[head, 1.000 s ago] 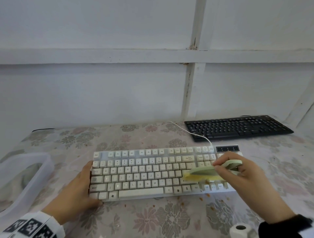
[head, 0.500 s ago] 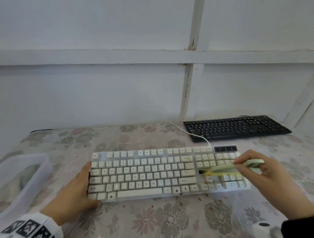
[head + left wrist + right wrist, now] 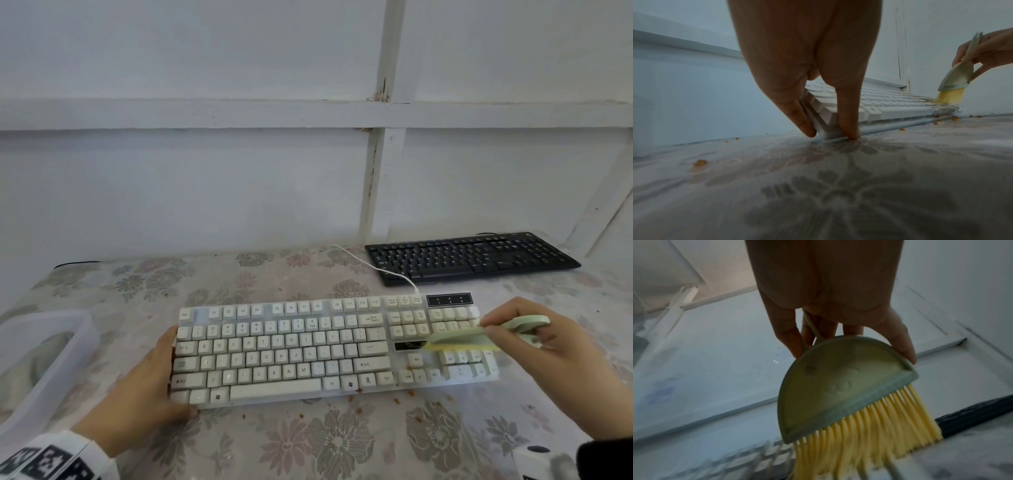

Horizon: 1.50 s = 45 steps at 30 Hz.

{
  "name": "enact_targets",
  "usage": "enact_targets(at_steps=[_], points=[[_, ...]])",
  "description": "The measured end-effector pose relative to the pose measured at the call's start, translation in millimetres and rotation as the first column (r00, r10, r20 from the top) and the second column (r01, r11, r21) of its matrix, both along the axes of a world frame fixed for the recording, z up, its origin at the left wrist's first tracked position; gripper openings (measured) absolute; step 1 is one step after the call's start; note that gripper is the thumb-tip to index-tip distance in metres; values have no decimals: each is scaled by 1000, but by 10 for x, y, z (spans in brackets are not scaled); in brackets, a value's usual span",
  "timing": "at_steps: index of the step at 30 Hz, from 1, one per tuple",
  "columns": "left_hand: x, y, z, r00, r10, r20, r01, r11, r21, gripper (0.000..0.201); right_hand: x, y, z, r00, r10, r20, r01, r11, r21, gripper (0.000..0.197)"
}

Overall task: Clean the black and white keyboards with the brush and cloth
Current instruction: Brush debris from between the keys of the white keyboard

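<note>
Head camera view: a white keyboard (image 3: 308,346) lies across a table covered in a floral cloth (image 3: 335,442), close to the person. Their left hand (image 3: 144,387) braces the keyboard's left end, with the fingers straight against its side edge and the thumb at its front corner. Their right hand (image 3: 548,353) pinches a small pale-green brush (image 3: 479,334) between thumb and fingers; its yellow bristles (image 3: 459,346) touch the keys at the number pad on the keyboard's right side. A black keyboard (image 3: 469,257) sits farther back on the right, near the white wall, apart from the white one. Small brown crumbs (image 3: 397,399) lie on the cloth along the white keyboard's front edge. A translucent plastic container (image 3: 51,346) stands at the left edge of the table.
</note>
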State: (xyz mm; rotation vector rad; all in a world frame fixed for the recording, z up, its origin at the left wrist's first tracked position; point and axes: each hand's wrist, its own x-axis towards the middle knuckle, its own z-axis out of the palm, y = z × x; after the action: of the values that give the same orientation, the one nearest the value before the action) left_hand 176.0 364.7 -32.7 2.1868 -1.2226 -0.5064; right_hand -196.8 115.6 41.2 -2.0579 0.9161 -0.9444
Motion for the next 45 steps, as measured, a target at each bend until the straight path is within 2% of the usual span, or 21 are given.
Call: enact_targets(at_steps=[4,6,7,9,10,11,12,13,14,18,23,25,28,30,31,33,36,39,41,43,45], points=[[-29,-12,36,1000,4,-17,-4,1000,-7,98,64,55,-6,995,96,-25,-96,995,0,21],[-26,-11,30,1000,10,-10,-10,1000,5,98,62,29,-8,998,53,-39,-53,999,-12,17],[-28,-12,27,1000,13,-1,-13,1000,14,99,40,35,22,998,15,-53,-15,1000,6,7],[-33,-9,18,1000,17,8,-18,1000,24,100,-54,-22,17,995,-31,-92,31,1000,-4,44],[-40,-16,22,1000,20,5,-20,1000,24,100,-75,-15,50,996,-59,-72,56,998,-36,55],[-46,-21,27,1000,21,-1,-21,1000,21,99,-77,-29,65,996,-72,-52,70,996,-49,41],[-54,-27,37,1000,18,-7,-18,1000,13,97,-86,-30,94,997,-69,-40,67,997,-41,14],[-59,-30,47,1000,16,-12,-16,1000,3,94,-86,-51,92,998,-62,-27,60,997,-55,11],[-66,-34,58,1000,17,-18,-17,1000,-5,93,-80,-57,84,999,-45,-25,43,996,-74,22],[-74,-44,77,1000,21,-22,-21,1000,-23,91,-90,-73,50,998,7,-57,-8,1000,-12,26],[-85,-40,78,1000,18,-14,-18,1000,-17,94,-355,-346,-61,956,-226,-187,210,973,-100,32],[-102,-37,93,1000,15,-12,-16,999,-28,96,-415,-352,-32,952,-255,-171,242,966,-96,29],[-104,-40,95,1000,4,-12,-4,1000,-31,96,-216,-51,187,994,-113,-15,111,991,-68,3],[-88,-41,76,1000,3,-5,-3,1000,-23,94,77,263,329,998,49,47,-46,998,-48,9],[-79,-42,60,1000,2,3,-2,1000,-24,94,253,414,356,990,132,39,-132,991,-16,5],[-84,-44,51,1000,5,9,-5,1000,-28,94,607,677,314,961,277,22,-278,959,59,12],[-53,-34,30,999,-2,33,2,1000,-18,95,1150,1032,173,911,412,19,-410,901,139,10],[-55,-28,36,999,-22,49,25,998,-58,92,1627,1342,31,867,497,-34,-493,867,76,8],[-102,-70,84,999,-27,46,33,991,-126,78,1824,1498,-16,846,529,-64,-525,848,74,13],[-122,-110,102,997,-59,54,68,981,-179,64,1934,1598,-61,841,523,-137,-519,852,69,19],[-90,-121,74,993,-88,84,102,980,-169,66,1972,1661,-95,845,497,-198,-499,865,40,30]])
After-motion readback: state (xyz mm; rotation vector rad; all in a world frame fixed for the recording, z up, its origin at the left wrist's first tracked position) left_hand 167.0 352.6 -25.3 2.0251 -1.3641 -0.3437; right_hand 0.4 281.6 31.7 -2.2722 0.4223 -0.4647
